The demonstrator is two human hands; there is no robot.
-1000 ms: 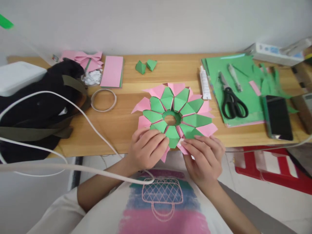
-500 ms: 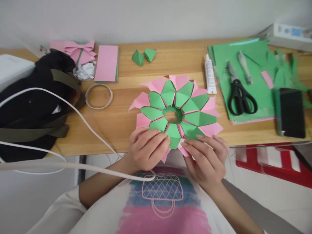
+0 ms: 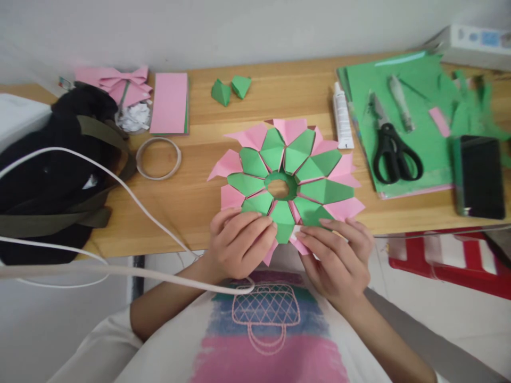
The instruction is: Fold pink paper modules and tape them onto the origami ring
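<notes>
A round flower of folded paper (image 3: 273, 151), with green petals inside and pink points outside, is held at the table's near edge. It has an open hole at its centre. My left hand (image 3: 241, 242) is closed on its lower left rim, fingers bent over the petals. With thumb and fingers, my right hand (image 3: 339, 258) pinches the lower right rim. Between the two hands a small white patch (image 3: 295, 232) shows on a pink point by my right fingertips; what it is I cannot tell. Both thumbs are mostly hidden.
Behind the flower lie two green folded pieces (image 3: 230, 90). To the right are a white glue tube (image 3: 342, 117), black-handled scissors (image 3: 395, 154) on green sheets (image 3: 359, 80), and a phone (image 3: 479, 175). Leftward are a tape roll (image 3: 158, 158), pink paper (image 3: 169, 103) and a black bag (image 3: 48, 181). A white cable (image 3: 147, 274) crosses my left arm.
The view has tilted and shifted slightly, so the tabletop things sit a little differently in it. Both hands keep the same hold on the paper flower.
</notes>
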